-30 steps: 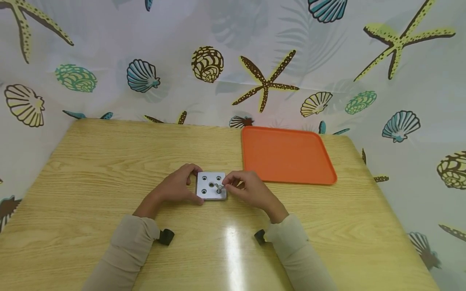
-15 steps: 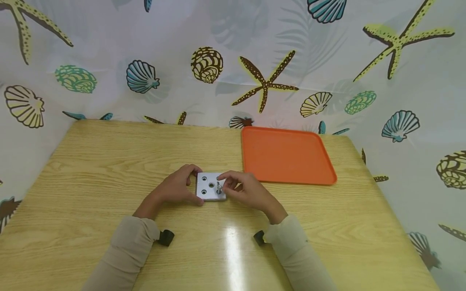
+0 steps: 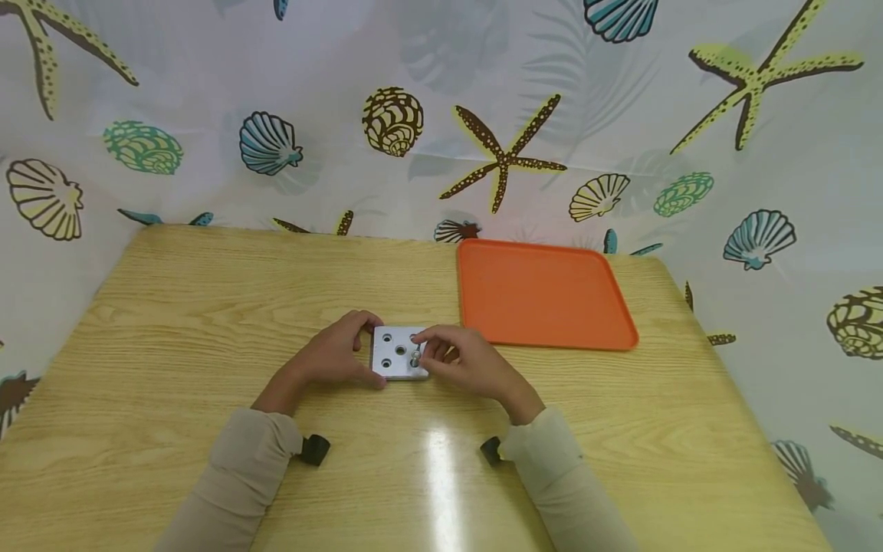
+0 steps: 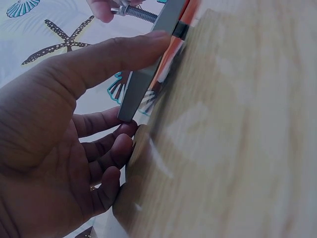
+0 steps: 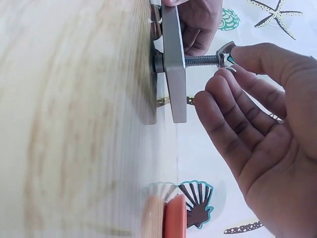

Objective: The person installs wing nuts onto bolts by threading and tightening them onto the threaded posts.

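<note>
A square silver metal plate (image 3: 400, 372) with several round holes lies in front of me. In the right wrist view, a short round foot (image 5: 159, 63) shows between plate and tabletop. My left hand (image 3: 333, 354) grips the plate's left side, thumb at the near edge and forefinger at the far edge. A wing bolt (image 5: 202, 60) stands upright in the near-right hole, much of its threaded shank showing above the plate. My right hand (image 3: 472, 363) pinches its winged head with thumb and fingers. In the left wrist view, the thumb (image 4: 148, 47) presses along the plate's edge.
An orange tray (image 3: 545, 295) lies on the wooden table (image 3: 228, 307), beyond my right hand and to the right of the plate. A white cloth (image 3: 331, 46) printed with shells and starfish hangs behind the table and along its sides.
My right forefinger has moved round to the far side of the wing bolt, and the wings have turned. My left hand and the plate stay in place.
</note>
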